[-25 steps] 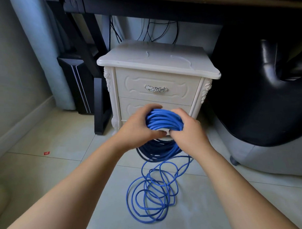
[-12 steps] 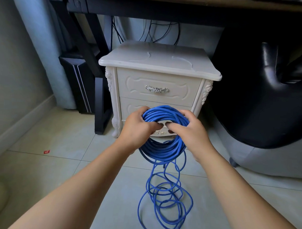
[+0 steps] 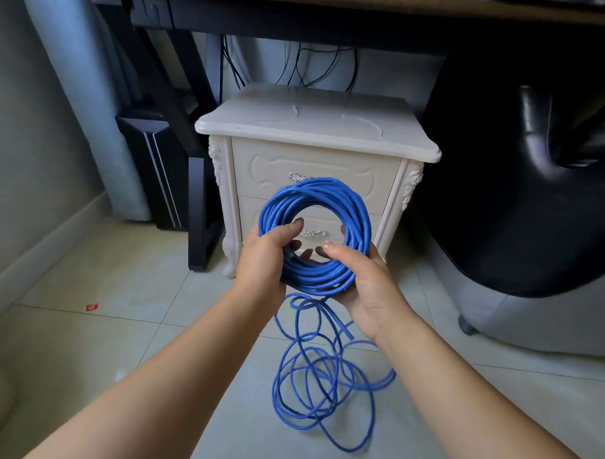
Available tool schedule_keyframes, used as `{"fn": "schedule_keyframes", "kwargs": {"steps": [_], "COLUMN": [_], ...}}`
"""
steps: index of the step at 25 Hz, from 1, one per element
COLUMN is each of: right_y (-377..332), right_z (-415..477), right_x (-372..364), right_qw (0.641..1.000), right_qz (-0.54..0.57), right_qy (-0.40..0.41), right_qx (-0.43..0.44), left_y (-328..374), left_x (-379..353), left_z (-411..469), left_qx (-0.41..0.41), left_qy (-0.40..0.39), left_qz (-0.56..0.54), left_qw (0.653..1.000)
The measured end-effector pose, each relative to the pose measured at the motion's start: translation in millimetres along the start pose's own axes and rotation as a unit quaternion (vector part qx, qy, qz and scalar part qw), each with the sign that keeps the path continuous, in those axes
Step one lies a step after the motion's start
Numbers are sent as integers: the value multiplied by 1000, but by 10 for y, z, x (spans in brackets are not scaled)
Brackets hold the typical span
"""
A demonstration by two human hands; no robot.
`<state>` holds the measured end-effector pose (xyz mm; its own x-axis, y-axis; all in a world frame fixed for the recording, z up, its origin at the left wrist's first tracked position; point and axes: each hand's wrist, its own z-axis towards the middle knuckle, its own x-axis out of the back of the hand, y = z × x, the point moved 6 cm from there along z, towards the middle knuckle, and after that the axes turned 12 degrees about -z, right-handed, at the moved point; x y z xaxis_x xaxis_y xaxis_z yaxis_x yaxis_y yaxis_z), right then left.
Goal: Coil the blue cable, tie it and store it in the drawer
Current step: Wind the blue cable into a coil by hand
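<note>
You hold the blue cable upright as a ring before the closed drawer, left hand gripping its lower left and right hand curled round its lower right, apparently keeping the turns together while unwound loops lie on the floor below.

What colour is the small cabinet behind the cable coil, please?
The cabinet is cream white; the head view, the only one, shows it clearly.
</note>
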<state>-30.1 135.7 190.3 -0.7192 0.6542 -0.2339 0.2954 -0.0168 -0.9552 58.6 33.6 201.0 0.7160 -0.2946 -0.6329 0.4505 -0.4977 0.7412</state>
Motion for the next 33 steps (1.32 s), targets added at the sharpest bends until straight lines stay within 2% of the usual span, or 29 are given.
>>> {"fn": "schedule_keyframes", "kwargs": {"steps": [5, 7, 10, 12, 14, 17, 19, 22, 28, 31, 33], "right_y": [-18, -56, -179, -260, -293, -297, -286, -328, -332, -215, -114], "right_z": [44, 76, 117, 110, 82, 57, 57, 62, 91, 95, 80], "right_x": [139, 197, 262, 260, 204, 106, 84, 87, 183, 210, 168], "right_qw": [993, 990, 978, 948, 907, 865, 852, 863, 935, 961, 973], "right_qz": [-94, -103, -170, -281, -385, -465, -487, -469, -336, -272, -228], "right_qy": [72, 88, 94, 90, 72, 40, 30, 39, 10, -20, -32], "right_qx": [18, 26, 74, 118, 151, 184, 187, 182, 111, 46, 7], "left_y": [-79, -74, 64, 218, 310, 256, 240, 268, 194, 206, 178], "left_x": [-10, -11, -54, -103, -156, -197, -185, -165, -77, -17, 37], "left_z": [-16, 15, 59, 60, 26, -35, -31, -3, 59, 98, 108], "left_qx": [47, 67, 0, -87, -162, -202, -208, -207, -127, -78, -30], "left_qy": [-23, -39, -69, -103, -151, -202, -183, -155, -119, -55, -7], "left_qz": [25, 85, 208, 294, 397, 520, 541, 503, 353, 229, 160], "left_qw": [998, 993, 976, 946, 891, 805, 794, 825, 920, 969, 987]}}
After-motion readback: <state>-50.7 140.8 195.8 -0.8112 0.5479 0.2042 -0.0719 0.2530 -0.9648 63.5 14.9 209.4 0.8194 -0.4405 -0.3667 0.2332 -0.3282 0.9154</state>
